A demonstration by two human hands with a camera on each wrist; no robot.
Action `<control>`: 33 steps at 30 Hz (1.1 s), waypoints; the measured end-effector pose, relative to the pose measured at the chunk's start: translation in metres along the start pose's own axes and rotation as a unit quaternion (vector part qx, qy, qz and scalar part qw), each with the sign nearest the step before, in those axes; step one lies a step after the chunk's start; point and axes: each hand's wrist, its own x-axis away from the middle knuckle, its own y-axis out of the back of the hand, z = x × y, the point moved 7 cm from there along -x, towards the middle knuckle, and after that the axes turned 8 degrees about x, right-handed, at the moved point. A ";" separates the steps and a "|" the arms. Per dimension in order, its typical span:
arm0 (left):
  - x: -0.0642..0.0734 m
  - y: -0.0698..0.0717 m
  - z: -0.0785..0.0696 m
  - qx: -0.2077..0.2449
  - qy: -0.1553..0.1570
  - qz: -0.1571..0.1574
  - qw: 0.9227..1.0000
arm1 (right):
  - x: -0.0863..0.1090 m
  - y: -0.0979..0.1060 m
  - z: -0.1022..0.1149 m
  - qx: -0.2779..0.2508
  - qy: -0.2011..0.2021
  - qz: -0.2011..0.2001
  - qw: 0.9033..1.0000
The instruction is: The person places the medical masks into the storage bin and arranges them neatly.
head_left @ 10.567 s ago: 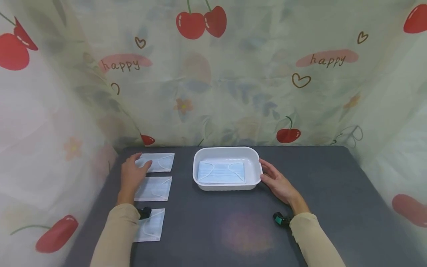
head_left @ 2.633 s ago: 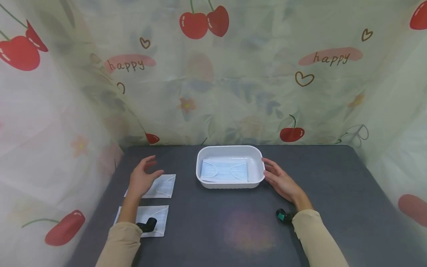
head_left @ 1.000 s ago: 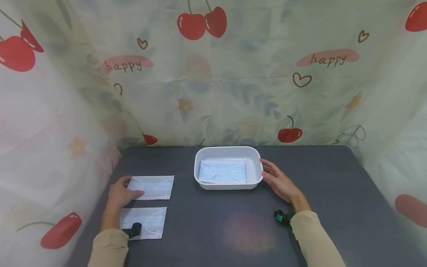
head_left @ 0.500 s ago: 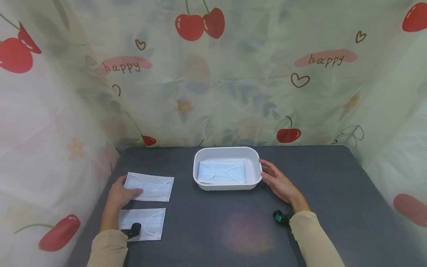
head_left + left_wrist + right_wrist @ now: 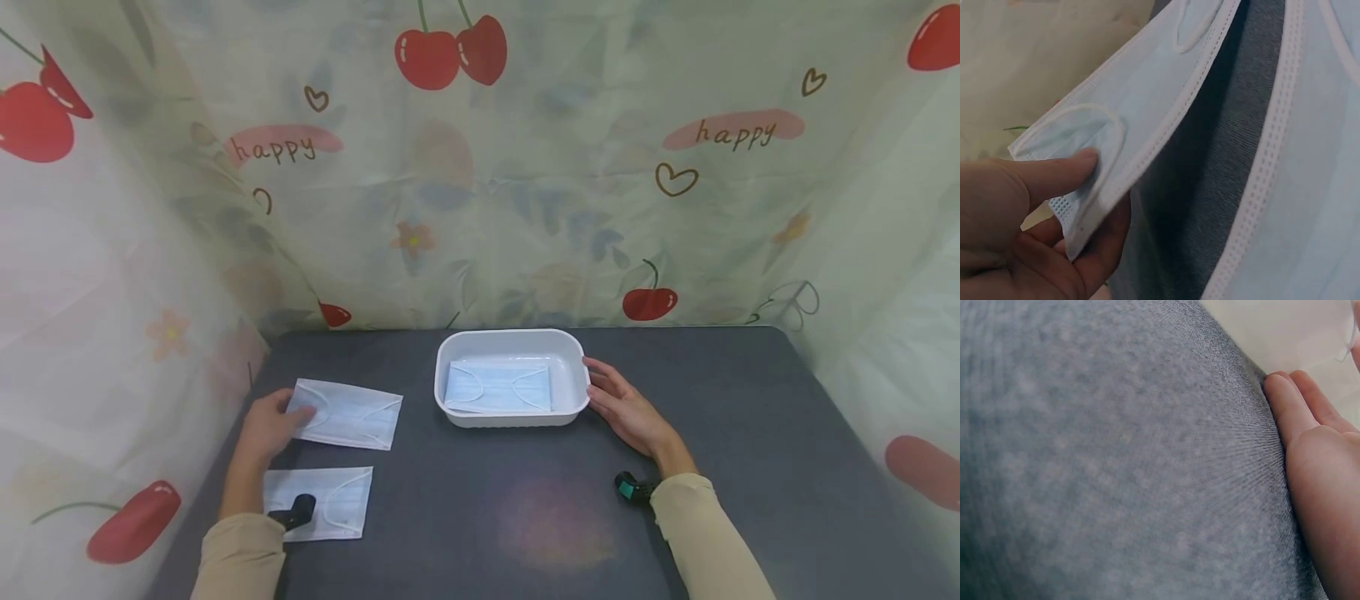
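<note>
My left hand (image 5: 267, 425) pinches the left end of a pale blue face mask (image 5: 351, 415), thumb on top and fingers beneath. In the left wrist view this mask (image 5: 1147, 94) slants up from the thumb, its held end bent and lifted off the cloth. A second face mask (image 5: 341, 500) lies flat just below, partly covered by the wrist camera. My right hand (image 5: 630, 410) touches the right side of a white tray (image 5: 512, 421) with relaxed fingers. Inside the tray lies another face mask (image 5: 498, 387), ear loops facing up; whether more lie under it I cannot tell.
A dark grey table (image 5: 555, 500) carries everything. A cherry-printed curtain (image 5: 517, 208) closes off the back and both sides. Black wrist cameras (image 5: 636, 488) sit on both wrists.
The left hand has taken hold of the upper of the two masks on the left and raised it, tilting and shifting it slightly right. An earlier third mask there is gone. The right hand stays put.
</note>
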 end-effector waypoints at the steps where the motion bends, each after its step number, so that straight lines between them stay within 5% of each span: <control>1: 0.001 0.000 -0.002 0.008 0.001 0.001 1.000 | 0.000 0.000 0.000 0.000 0.001 0.001 1.000; 14: 0.003 0.002 -0.019 0.108 0.030 0.010 0.994 | 0.000 -0.001 0.001 -0.006 -0.001 0.000 1.000; 33: 0.020 0.022 -0.072 0.171 -0.032 -0.039 0.984 | 0.000 0.001 0.000 -0.002 0.002 0.005 1.000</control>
